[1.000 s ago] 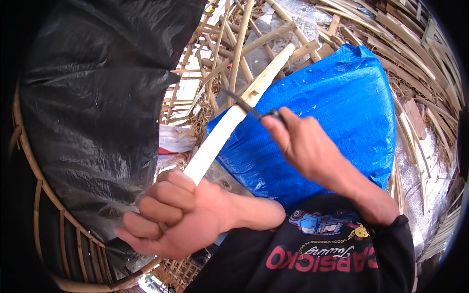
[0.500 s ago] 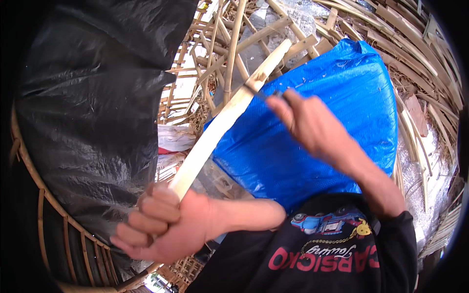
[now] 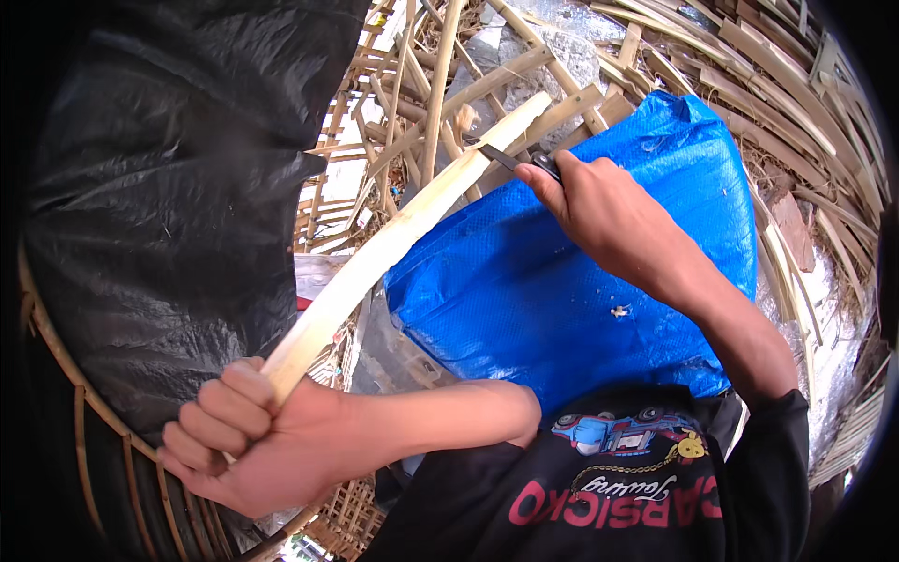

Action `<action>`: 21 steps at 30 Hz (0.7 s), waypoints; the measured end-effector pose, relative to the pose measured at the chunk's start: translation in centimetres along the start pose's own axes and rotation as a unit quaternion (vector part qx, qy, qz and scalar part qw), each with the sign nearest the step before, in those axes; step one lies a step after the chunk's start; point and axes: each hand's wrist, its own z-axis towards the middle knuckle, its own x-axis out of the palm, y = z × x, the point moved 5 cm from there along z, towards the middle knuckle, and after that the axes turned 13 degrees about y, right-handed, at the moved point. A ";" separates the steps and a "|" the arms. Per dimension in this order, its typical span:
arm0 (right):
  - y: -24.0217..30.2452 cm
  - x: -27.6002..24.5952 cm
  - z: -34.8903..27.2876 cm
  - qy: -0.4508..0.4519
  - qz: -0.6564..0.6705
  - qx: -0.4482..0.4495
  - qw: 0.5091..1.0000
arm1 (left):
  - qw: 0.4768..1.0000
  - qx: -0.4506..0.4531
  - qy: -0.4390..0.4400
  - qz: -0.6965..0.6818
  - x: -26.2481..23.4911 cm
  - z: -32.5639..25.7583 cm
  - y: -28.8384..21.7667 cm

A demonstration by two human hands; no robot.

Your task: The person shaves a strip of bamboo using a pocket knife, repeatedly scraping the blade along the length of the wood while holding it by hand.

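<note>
My left hand (image 3: 251,438) is clenched around the near end of a long pale bamboo strip (image 3: 393,239) that slants up and away to the right. My right hand (image 3: 609,215) grips a small dark knife (image 3: 510,159), and its blade lies against the strip near the far end. A thin shaving curls off the strip beside the blade. Under my right forearm lies a blue tarpaulin bundle (image 3: 562,290).
A black plastic sheet (image 3: 159,206) covers a round woven bamboo frame (image 3: 56,365) on the left. Behind the strip, split bamboo slats (image 3: 421,94) lie piled, and more heap up along the right side (image 3: 805,103).
The knife has slid farther up the strip toward its far end. My left hand has drawn the strip's near end lower and closer to me.
</note>
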 end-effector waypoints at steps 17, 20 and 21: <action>-1.9 2.5 4.6 -0.030 -0.329 -0.185 0.926 | 0.985 -0.048 0.112 -0.120 -1.0 5.2 0.6; -1.9 0.0 2.5 -0.090 -0.217 -0.194 0.952 | 0.992 -0.019 0.086 -0.089 0.0 6.1 1.6; -0.4 -0.5 2.9 -0.011 -0.098 -0.106 0.989 | 0.996 -0.008 0.055 -0.069 -0.3 6.2 0.9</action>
